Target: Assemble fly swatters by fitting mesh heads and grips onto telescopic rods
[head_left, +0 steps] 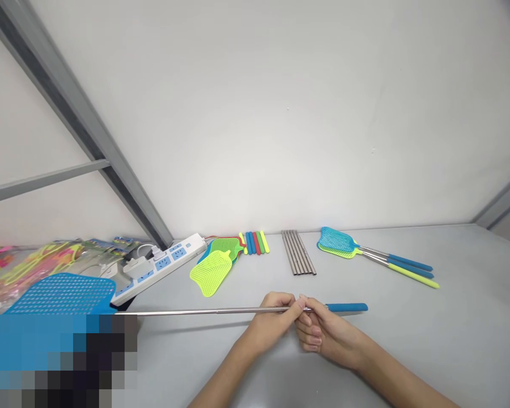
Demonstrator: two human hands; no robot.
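Note:
Both hands are closed around the metal rod of a blue fly swatter (187, 311), which lies level across the view above the table. Its mesh head (66, 292) points left, partly covered by a pixelated patch, and its blue handle (347, 307) sticks out to the right. My left hand (276, 311) wraps the rod from the left. Against it, my right hand (325, 328) grips the rod just short of the blue handle, thumb and fingers pressed together, the other fingers curled. The fingertips of both hands meet, so the rod between them is partly hidden.
Behind the hands lie several metal rods (298, 254), coloured handle sleeves (255, 242) and loose swatter heads (212, 272). Stacked swatters (340, 242) lie right. At left are a power strip (161, 266) with plugs and plastic-wrapped items (38, 266). A wall (280, 113) closes the back.

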